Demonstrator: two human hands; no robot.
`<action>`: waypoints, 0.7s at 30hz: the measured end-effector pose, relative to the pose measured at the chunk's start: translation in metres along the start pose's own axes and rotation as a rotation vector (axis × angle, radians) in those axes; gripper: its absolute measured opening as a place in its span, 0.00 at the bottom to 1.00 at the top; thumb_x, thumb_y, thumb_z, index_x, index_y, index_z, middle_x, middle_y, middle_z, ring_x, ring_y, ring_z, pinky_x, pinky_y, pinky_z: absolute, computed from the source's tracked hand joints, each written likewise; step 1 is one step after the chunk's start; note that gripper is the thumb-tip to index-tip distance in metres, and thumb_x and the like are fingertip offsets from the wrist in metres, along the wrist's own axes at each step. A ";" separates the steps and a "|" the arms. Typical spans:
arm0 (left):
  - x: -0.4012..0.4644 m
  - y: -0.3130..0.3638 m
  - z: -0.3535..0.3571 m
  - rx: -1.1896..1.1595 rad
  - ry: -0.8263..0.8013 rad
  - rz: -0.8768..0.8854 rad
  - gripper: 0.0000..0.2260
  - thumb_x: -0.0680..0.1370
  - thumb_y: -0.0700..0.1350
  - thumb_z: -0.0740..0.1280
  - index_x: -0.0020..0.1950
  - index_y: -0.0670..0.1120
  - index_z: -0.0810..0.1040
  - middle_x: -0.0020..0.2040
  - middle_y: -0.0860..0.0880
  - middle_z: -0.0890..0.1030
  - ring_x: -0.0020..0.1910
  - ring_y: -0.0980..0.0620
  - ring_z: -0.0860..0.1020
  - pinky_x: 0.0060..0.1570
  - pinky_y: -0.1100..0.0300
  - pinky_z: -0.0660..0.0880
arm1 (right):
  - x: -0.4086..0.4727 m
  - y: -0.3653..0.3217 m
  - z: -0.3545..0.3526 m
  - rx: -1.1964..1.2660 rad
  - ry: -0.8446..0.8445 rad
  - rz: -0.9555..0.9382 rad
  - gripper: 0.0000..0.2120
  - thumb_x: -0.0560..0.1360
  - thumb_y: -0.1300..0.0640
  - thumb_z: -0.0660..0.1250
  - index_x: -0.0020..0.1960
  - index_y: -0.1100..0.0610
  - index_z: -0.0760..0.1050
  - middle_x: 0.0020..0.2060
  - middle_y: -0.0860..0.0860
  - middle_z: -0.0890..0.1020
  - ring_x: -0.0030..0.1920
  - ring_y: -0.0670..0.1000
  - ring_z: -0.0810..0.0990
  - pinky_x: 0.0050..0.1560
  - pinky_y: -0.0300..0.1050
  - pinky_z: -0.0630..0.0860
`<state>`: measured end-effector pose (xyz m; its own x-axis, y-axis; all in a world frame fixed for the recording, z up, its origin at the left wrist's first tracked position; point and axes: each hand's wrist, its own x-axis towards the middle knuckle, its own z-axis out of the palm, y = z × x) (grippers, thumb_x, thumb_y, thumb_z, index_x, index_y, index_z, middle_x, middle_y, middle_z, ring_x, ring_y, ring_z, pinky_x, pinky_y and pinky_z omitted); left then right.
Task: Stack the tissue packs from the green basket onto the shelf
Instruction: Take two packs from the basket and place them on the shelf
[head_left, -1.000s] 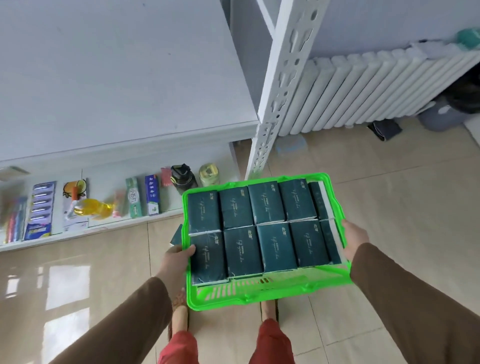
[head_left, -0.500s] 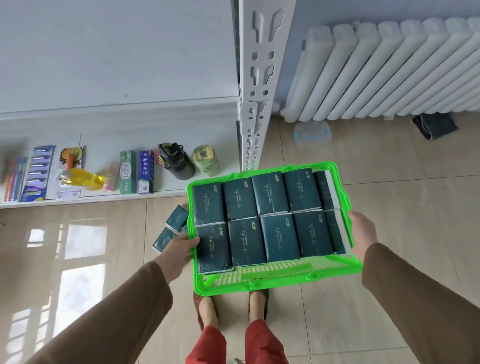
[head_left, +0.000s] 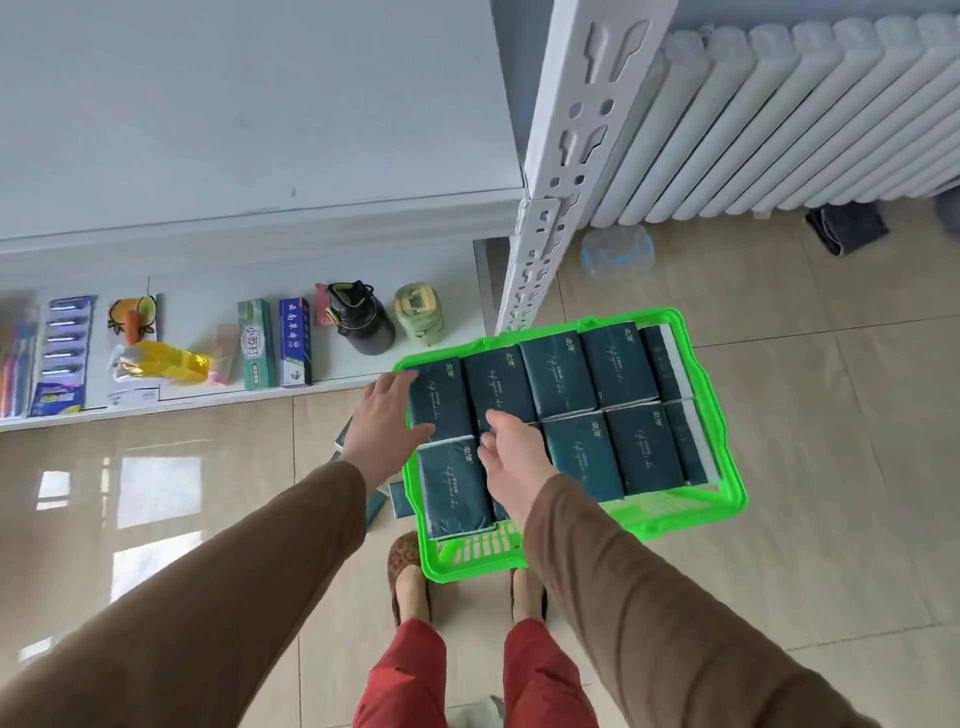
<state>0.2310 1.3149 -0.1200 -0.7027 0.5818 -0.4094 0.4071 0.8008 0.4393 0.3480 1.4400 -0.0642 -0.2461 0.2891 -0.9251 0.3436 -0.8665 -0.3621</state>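
Note:
The green basket (head_left: 719, 431) sits low in front of my feet, filled with several dark teal tissue packs (head_left: 618, 374) in two rows. Neither hand holds the basket. My left hand (head_left: 387, 431) hovers with straight fingers over the far-left pack (head_left: 441, 397), thumb across its near edge. My right hand (head_left: 511, 460) hangs relaxed over the neighbouring packs, holding nothing. The white shelf (head_left: 234, 130) stands to the left, with a bare upper board and a low board (head_left: 332, 382) of goods. Two loose packs (head_left: 402, 501) lie on the floor beside the basket, partly hidden by my left arm.
The low board carries toothbrushes (head_left: 62, 353), toothpaste boxes (head_left: 275, 343), a dark bottle (head_left: 361, 322) and a green jar (head_left: 418, 314). The perforated shelf post (head_left: 550, 208) rises beside the basket. A white radiator (head_left: 779, 119), a plastic tub (head_left: 615, 254) and a dark cloth (head_left: 847, 228) lie beyond.
Both hands have let go of the basket's sides and moved over its left-hand packs. The basket now sits lower, in front of my feet.

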 end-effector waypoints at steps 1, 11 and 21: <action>0.008 0.002 -0.001 0.082 -0.032 0.059 0.40 0.70 0.53 0.75 0.77 0.48 0.60 0.73 0.46 0.66 0.71 0.43 0.63 0.70 0.48 0.63 | 0.004 -0.001 0.005 0.006 0.041 0.010 0.14 0.81 0.60 0.62 0.67 0.60 0.72 0.49 0.52 0.72 0.42 0.47 0.72 0.62 0.40 0.71; 0.052 0.010 0.009 0.391 -0.119 0.290 0.47 0.59 0.63 0.78 0.70 0.46 0.62 0.63 0.48 0.68 0.62 0.45 0.67 0.63 0.51 0.66 | 0.032 -0.010 0.038 0.183 0.191 0.026 0.23 0.83 0.61 0.58 0.77 0.63 0.62 0.76 0.60 0.66 0.75 0.59 0.66 0.23 0.25 0.69; 0.061 0.028 0.013 0.485 -0.209 0.230 0.46 0.58 0.64 0.78 0.67 0.48 0.60 0.56 0.46 0.78 0.58 0.43 0.71 0.56 0.46 0.64 | 0.056 -0.009 0.026 0.176 0.322 -0.047 0.30 0.80 0.63 0.63 0.79 0.61 0.56 0.72 0.56 0.71 0.67 0.55 0.74 0.65 0.45 0.73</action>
<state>0.2068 1.3743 -0.1431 -0.4543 0.7248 -0.5179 0.7914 0.5953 0.1390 0.3075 1.4530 -0.1098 0.0497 0.4189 -0.9067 0.1708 -0.8980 -0.4055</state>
